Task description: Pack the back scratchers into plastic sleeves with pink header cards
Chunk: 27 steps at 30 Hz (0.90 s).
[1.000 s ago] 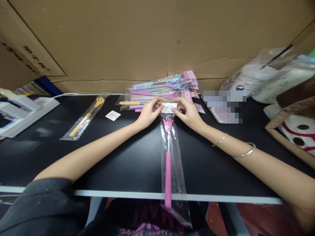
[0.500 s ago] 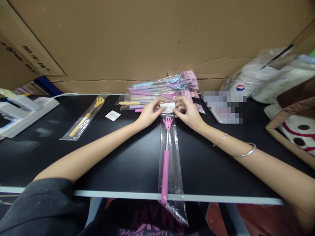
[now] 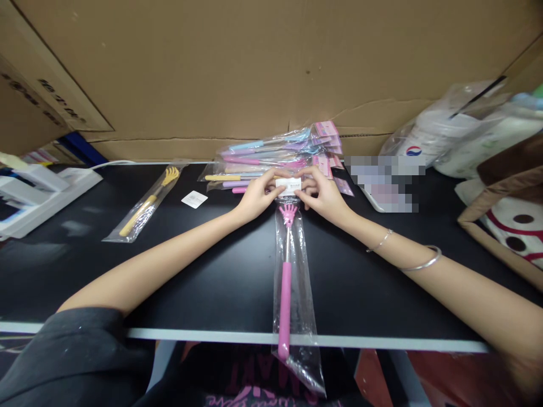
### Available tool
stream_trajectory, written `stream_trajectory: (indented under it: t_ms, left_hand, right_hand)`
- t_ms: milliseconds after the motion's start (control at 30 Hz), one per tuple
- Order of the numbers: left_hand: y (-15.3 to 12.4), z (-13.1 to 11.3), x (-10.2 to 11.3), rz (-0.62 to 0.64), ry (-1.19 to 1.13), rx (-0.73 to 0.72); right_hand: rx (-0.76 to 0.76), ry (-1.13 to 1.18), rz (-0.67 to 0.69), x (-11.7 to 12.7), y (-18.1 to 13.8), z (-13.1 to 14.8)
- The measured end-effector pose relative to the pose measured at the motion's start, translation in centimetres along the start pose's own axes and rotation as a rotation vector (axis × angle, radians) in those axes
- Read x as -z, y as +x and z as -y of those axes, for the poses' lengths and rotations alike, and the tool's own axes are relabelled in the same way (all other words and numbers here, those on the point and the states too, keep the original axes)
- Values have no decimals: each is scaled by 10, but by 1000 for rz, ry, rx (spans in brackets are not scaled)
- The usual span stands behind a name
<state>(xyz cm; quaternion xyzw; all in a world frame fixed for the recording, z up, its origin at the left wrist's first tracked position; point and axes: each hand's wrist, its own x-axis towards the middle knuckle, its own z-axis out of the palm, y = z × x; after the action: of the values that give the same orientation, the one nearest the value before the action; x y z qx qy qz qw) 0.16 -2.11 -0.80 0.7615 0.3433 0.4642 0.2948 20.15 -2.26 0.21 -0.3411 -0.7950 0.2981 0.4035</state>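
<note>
Since one second ago, the long pink back scratcher with a hand-shaped head (image 3: pixel 285 305) has swung a little left, along with its clear plastic bag (image 3: pixel 304 294); it lies in the middle, its handle end reaching past the near edge of the flat black table (image 3: pixel 203 282); the left hand (image 3: pixel 257 195) and the right hand (image 3: pixel 326 195) pinch a small white paper card (image 3: pixel 288 186) at the bag's top, one at each end; this one looks partly done, but I cannot tell if the card is stuck; the heap of colourful bagged scratchers (image 3: pixel 265 151) has pink cards showing, so those look done; the long yellow bagged scratcher (image 3: pixel 139 216) shows no card, so it looks undone; I count one pink scratcher in hand, one yellow, one loose white square card (image 3: pixel 194 199), and about seven heaped handles, though some may hide.
</note>
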Motion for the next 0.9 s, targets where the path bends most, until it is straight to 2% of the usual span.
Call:
stream_trajectory:
  t_ms: [633, 900]
  left_hand:
    - [0, -1, 0, -15, 46, -2]
    - [0, -1, 1, -3, 26, 9]
  right_hand:
    - [-27, 86, -15, -1, 1, -1]
    - [2, 36, -9, 0, 0, -1]
